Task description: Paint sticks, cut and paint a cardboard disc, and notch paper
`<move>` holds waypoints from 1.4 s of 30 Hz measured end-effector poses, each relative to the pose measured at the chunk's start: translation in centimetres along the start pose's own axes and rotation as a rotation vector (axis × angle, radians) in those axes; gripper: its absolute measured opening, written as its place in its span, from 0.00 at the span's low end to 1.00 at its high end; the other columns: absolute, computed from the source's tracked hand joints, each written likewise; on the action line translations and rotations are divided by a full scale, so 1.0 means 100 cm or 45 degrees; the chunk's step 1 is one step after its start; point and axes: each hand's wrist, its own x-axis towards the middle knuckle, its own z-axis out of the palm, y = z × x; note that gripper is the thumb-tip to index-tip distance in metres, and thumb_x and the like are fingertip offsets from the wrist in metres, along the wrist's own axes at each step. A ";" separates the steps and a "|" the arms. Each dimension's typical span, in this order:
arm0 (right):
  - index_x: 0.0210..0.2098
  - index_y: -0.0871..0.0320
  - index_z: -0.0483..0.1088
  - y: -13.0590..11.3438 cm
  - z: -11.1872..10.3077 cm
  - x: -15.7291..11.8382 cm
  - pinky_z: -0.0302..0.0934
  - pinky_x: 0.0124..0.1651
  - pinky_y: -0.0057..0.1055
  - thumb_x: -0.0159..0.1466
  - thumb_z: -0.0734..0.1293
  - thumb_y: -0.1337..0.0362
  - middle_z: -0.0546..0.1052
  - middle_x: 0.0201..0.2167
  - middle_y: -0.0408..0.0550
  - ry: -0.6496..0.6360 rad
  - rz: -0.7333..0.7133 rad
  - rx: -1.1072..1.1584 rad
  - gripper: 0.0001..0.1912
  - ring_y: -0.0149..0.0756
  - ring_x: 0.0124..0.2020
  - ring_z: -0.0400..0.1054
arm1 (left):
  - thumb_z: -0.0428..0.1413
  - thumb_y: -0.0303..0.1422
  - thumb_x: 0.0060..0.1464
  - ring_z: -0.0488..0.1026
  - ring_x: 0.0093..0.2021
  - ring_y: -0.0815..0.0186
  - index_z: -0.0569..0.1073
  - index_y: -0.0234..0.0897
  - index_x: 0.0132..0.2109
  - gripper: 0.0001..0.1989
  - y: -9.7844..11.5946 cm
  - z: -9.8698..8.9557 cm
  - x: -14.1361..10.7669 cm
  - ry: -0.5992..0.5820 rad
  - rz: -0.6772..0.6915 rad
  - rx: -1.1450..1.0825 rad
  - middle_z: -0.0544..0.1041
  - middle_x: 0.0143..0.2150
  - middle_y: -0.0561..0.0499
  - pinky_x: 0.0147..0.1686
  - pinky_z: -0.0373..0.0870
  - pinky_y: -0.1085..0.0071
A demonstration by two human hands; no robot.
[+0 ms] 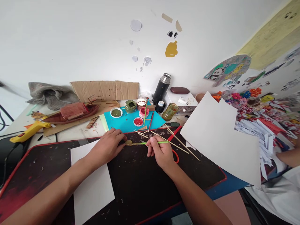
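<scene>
My right hand (161, 151) is closed on a thin green paintbrush (161, 142), with a pointed silver blade or tip beside its fingers. The brush lies sideways, its brownish end reaching left to a small olive-brown piece (128, 142). Against that piece, the fingertips of my left hand (110, 144) are pressed together. Both hands are over the black mat (140, 184). Under my left forearm lies a white sheet (93, 190). Thin wooden sticks (180, 145) and red-handled scissors (175, 156) are just beyond my right hand.
Open paint jars (116, 112) stand on blue paper (107, 120). At the left are a red model boat (72, 112) and a yellow glue gun (30, 131). A black flask (161, 89) stands behind. Large white paper (217, 140) covers the right side, near another person's arm (289, 157).
</scene>
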 end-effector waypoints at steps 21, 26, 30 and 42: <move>0.35 0.55 0.76 -0.002 0.000 -0.001 0.62 0.23 0.26 0.77 0.63 0.37 0.75 0.21 0.41 0.048 0.045 0.054 0.30 0.32 0.20 0.72 | 0.57 0.34 0.68 0.75 0.47 0.49 0.81 0.41 0.47 0.08 0.002 -0.002 0.000 -0.019 0.017 0.040 0.81 0.45 0.44 0.51 0.73 0.52; 0.35 0.55 0.76 0.000 -0.001 -0.002 0.62 0.24 0.26 0.78 0.63 0.38 0.74 0.19 0.41 0.061 0.022 0.012 0.29 0.32 0.20 0.72 | 0.58 0.34 0.67 0.75 0.48 0.48 0.81 0.41 0.47 0.08 0.003 -0.002 0.000 -0.019 0.000 0.051 0.81 0.45 0.43 0.51 0.73 0.51; 0.35 0.55 0.76 0.001 -0.004 -0.003 0.62 0.23 0.26 0.77 0.63 0.37 0.74 0.19 0.41 0.104 0.056 0.060 0.30 0.32 0.19 0.72 | 0.57 0.35 0.68 0.75 0.48 0.48 0.81 0.40 0.47 0.09 0.004 -0.001 -0.002 -0.014 0.001 0.054 0.81 0.46 0.43 0.52 0.73 0.50; 0.34 0.55 0.76 0.000 -0.007 -0.003 0.63 0.23 0.26 0.76 0.64 0.36 0.75 0.20 0.41 0.141 0.087 0.091 0.30 0.33 0.19 0.73 | 0.57 0.38 0.70 0.76 0.50 0.49 0.81 0.43 0.45 0.09 0.010 -0.006 -0.011 -0.017 0.010 -0.084 0.82 0.46 0.44 0.51 0.73 0.52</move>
